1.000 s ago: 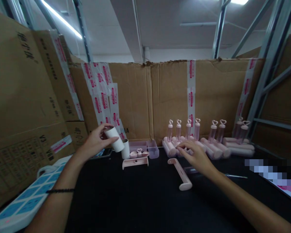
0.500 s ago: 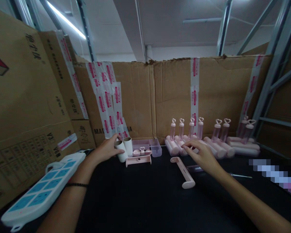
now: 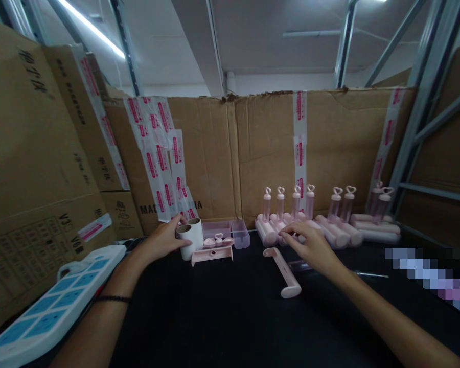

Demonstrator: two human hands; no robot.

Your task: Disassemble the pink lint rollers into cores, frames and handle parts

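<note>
My left hand [image 3: 164, 239] has its thumb and fingers around a white tube [image 3: 186, 242], which stands against a second white tube [image 3: 196, 232]. Just right of them lie a pink bracket [image 3: 212, 255] and small pink heart-topped parts [image 3: 219, 239] by a clear pink tray [image 3: 240, 234]. My right hand [image 3: 305, 242] hovers at the front of the pink cylinders [image 3: 266, 232], thumb and index finger near each other; whether anything is between them is too small to tell. Another pink bracket [image 3: 282, 273] lies below it.
Several clear tubes with heart tops [image 3: 310, 202] stand among the pink cylinders. A screwdriver [image 3: 370, 275] lies right of my right hand. At the left is a white power strip [image 3: 57, 296]. Cardboard walls [image 3: 268, 153] enclose the back and left.
The view has shifted slightly, moving the scene leftward. The tube at my left hand now stands more upright, close against the other. My right hand stays by the pink cylinders.
</note>
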